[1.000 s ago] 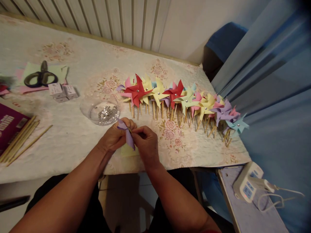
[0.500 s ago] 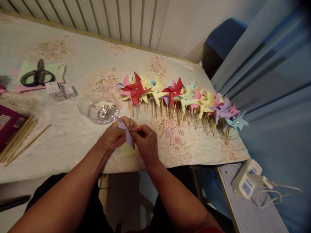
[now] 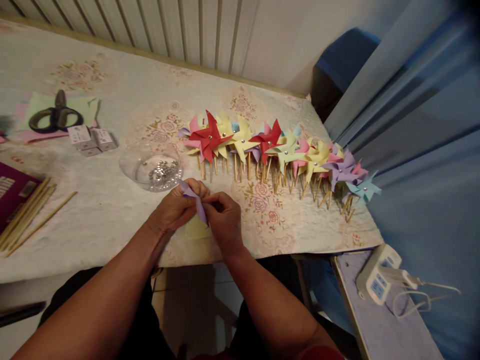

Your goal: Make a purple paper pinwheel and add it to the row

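Purple paper (image 3: 195, 197), pinched by our left hand (image 3: 174, 205) and right hand (image 3: 227, 220), we judge unfinished; a row of pinwheels (image 3: 287, 149) done, sticks (image 3: 29, 212) still bare.

Lilac: folded paper (image 3: 201, 210). Pale yellow-green: sheet beneath (image 3: 195, 230). Pinwheels (image 3: 269, 142) in red, pale yellow, pink, mint, lilac, light blue; silver-dotted at centres. Pale cloth (image 3: 112, 215), patterned with pink roses, brownish sprigs. Silver beads (image 3: 165, 172) in clear bowl (image 3: 129, 170). Black scissors handles (image 3: 41, 121). Green and pink papers (image 3: 37, 106). Purple packet (image 3: 17, 185), white-lettered. Tan loose sticks (image 3: 28, 217). White power strip (image 3: 383, 270), blue-socketed. Blue curtain (image 3: 416, 130).
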Demonstrator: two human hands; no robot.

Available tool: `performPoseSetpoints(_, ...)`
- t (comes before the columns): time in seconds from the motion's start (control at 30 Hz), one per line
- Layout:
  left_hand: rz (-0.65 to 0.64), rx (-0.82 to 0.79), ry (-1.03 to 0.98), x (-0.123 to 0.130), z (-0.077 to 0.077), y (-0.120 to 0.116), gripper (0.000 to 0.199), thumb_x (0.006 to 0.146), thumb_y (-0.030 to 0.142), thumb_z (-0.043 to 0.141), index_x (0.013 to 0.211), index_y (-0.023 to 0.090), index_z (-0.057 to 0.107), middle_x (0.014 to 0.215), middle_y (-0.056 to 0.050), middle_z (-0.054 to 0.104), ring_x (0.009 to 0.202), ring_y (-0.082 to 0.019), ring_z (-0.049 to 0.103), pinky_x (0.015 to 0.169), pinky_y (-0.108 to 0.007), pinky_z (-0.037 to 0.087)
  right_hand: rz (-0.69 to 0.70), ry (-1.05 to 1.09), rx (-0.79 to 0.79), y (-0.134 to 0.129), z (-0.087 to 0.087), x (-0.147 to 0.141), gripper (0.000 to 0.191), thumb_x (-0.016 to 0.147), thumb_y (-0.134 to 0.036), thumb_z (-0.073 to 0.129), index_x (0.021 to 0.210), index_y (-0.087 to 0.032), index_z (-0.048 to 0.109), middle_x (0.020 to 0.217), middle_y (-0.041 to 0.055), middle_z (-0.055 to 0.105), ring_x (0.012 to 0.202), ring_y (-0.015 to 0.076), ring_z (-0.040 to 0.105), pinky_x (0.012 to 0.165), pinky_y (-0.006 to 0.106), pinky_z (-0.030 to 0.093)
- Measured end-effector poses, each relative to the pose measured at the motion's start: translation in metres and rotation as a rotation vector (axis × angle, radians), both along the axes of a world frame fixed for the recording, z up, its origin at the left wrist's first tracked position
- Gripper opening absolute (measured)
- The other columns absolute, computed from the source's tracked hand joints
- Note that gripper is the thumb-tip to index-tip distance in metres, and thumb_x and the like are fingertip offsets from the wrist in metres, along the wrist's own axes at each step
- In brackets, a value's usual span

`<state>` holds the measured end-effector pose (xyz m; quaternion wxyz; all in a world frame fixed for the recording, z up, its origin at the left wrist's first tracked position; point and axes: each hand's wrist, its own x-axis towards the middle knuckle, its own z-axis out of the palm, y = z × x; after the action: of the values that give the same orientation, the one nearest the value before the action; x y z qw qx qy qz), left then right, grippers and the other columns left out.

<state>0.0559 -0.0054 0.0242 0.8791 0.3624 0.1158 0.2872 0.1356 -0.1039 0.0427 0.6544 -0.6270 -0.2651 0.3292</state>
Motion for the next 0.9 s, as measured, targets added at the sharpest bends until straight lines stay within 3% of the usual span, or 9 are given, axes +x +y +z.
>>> performPoseSetpoints(0.23, 0.042, 0.035, 0.073, 0.001, -0.002, 0.005, 0.029, 0.055, 0.016, 0.089, 0.068, 0.015, 0.064, 0.068, 0.0, 0.061, 0.065, -0.013, 0.059, 0.059, -0.023, 0.049, 0.037, 0.079, -0.011, 0.003, -0.004, 0.006, 0.012, 0.068, -0.03, 0.069, 0.069, -0.021, 0.062, 0.056, -0.0064, 0.056, 0.051, 0.0098, 0.049, 0.049, 0.023, 0.04)
performPoseSetpoints(0.63, -0.057, 0.072, 0.225, -0.001, -0.004, 0.006, 0.024, 0.067, 0.024, 0.081, 0.078, 0.014, 0.062, 0.063, -0.004, 0.067, 0.053, -0.019, 0.063, 0.05, -0.032, 0.053, 0.078, 0.275, -0.025, 0.005, -0.013, 0.016, 0.01, 0.068, -0.026, 0.066, 0.072, -0.018, 0.063, 0.052, -0.006, 0.059, 0.044, 0.0083, 0.051, 0.045, 0.02, 0.039)
performPoseSetpoints(0.8, 0.154, 0.021, 0.268, 0.001, -0.005, 0.009, 0.024, 0.059, 0.016, 0.083, 0.073, 0.013, 0.063, 0.063, 0.001, 0.064, 0.054, -0.009, 0.057, 0.051, -0.02, 0.045, 0.137, 0.265, -0.09, 0.003, -0.015, 0.027, 0.014, 0.066, -0.027, 0.069, 0.075, -0.017, 0.066, 0.055, -0.005, 0.061, 0.047, 0.0088, 0.054, 0.048, 0.021, 0.044)
performPoseSetpoints(0.9, 0.233, -0.015, 0.286, 0.002, -0.006, 0.012, 0.023, 0.059, 0.015, 0.081, 0.078, 0.013, 0.067, 0.07, 0.0, 0.068, 0.06, -0.009, 0.06, 0.057, -0.019, 0.047, 0.195, 0.226, -0.158, 0.001, -0.014, 0.038, 0.018, 0.064, -0.029, 0.072, 0.075, -0.017, 0.066, 0.055, -0.0047, 0.061, 0.048, 0.0096, 0.057, 0.049, 0.021, 0.046)
